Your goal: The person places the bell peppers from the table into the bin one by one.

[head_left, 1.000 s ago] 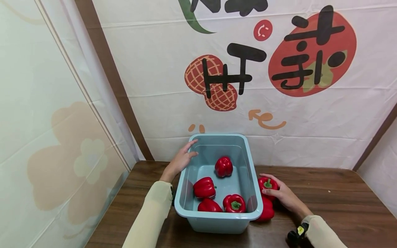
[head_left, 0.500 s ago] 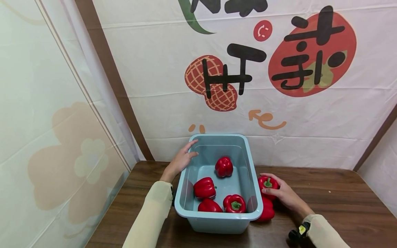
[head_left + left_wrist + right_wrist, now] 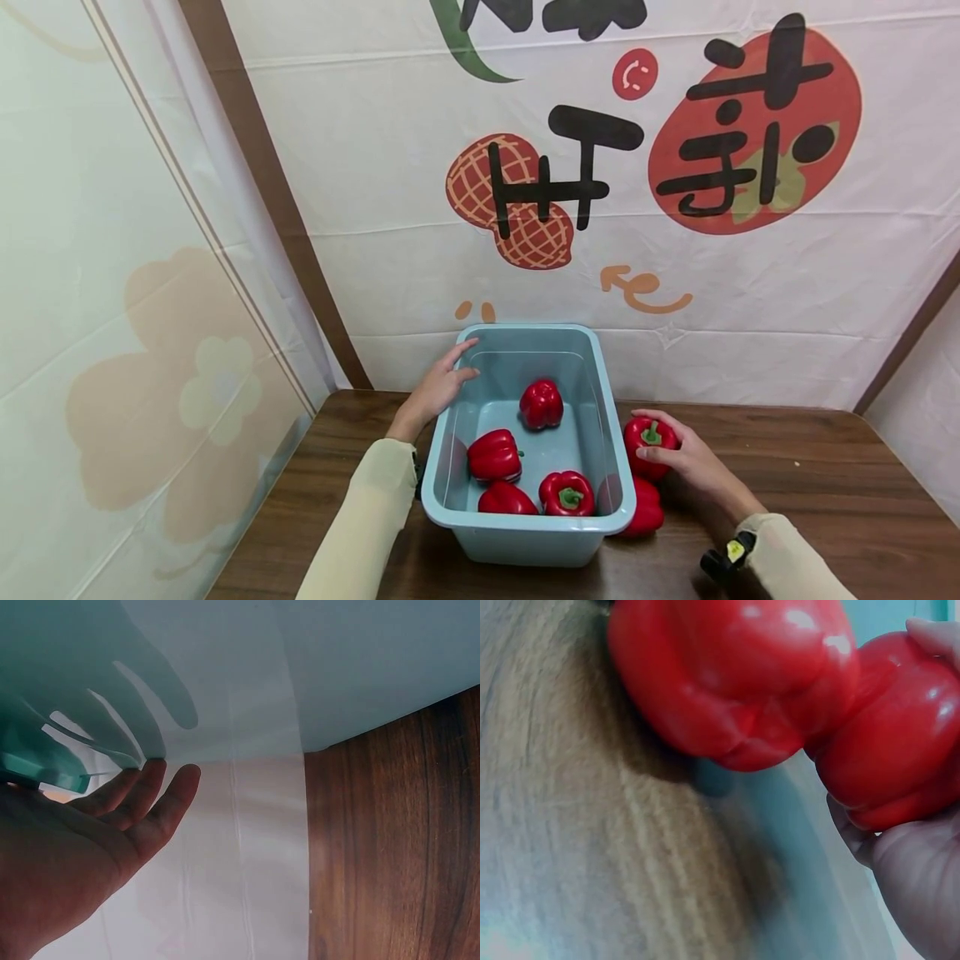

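Observation:
My right hand (image 3: 693, 460) grips a red bell pepper (image 3: 651, 440) with a green stem, just right of the blue tub (image 3: 525, 522). In the right wrist view, thumb and fingers lie around that bell pepper (image 3: 900, 742). A second red bell pepper (image 3: 643, 508) lies close in front of it on the table, partly behind the tub's rim. My left hand (image 3: 437, 392) rests at the tub's left rim with its fingers extended. Seen from the left wrist, those fingers (image 3: 169, 814) are fairly straight beside the tub's outer wall (image 3: 225, 682). Inside the tub lie several red bell peppers (image 3: 542, 404).
The tub stands on a dark wooden table (image 3: 780, 475). A white printed cloth (image 3: 750, 283) hangs behind the table, and another pale cloth panel (image 3: 150, 333) closes off the left side. A black wrist device (image 3: 723, 560) sits at the right sleeve.
My right hand has moved slightly up and to the right with the bell pepper, which looks raised a little off the one in front. The left hand and the tub stay put.

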The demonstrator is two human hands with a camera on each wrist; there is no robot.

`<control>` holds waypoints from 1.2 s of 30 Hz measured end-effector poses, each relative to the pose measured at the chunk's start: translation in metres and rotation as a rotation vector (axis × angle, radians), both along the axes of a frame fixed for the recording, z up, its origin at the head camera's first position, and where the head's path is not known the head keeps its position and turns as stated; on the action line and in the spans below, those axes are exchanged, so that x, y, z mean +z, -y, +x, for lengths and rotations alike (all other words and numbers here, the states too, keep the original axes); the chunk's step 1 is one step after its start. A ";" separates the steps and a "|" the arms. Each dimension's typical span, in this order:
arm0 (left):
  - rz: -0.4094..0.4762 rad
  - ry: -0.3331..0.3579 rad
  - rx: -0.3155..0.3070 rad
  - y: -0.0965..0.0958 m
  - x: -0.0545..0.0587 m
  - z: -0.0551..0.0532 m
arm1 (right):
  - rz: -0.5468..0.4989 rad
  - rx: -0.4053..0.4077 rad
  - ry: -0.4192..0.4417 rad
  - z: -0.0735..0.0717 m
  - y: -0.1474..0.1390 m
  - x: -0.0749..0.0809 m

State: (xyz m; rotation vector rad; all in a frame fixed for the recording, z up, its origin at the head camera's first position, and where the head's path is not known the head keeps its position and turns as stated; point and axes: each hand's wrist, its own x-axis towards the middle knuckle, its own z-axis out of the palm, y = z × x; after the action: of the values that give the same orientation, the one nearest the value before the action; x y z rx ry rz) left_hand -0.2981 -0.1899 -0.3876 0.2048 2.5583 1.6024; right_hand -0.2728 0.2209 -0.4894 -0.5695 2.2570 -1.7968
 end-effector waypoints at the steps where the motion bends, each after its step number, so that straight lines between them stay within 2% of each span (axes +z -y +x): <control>1: 0.003 0.001 -0.002 0.000 0.000 0.000 | 0.007 0.001 -0.016 0.000 0.000 0.001; 9: 0.016 0.005 -0.006 0.001 -0.002 -0.001 | -0.011 0.012 -0.073 -0.001 -0.001 0.008; 24: 0.004 0.002 0.002 0.000 -0.002 0.001 | -0.013 0.022 -0.059 0.001 0.001 0.026; 36: 0.015 0.012 -0.007 -0.001 0.001 0.000 | -0.028 0.053 -0.117 -0.001 0.002 0.042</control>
State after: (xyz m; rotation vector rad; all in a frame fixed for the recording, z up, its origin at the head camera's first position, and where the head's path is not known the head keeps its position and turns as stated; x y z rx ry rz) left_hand -0.2977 -0.1892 -0.3869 0.2042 2.5350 1.6154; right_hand -0.2736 0.2185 -0.4479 -0.7506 2.2711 -1.8171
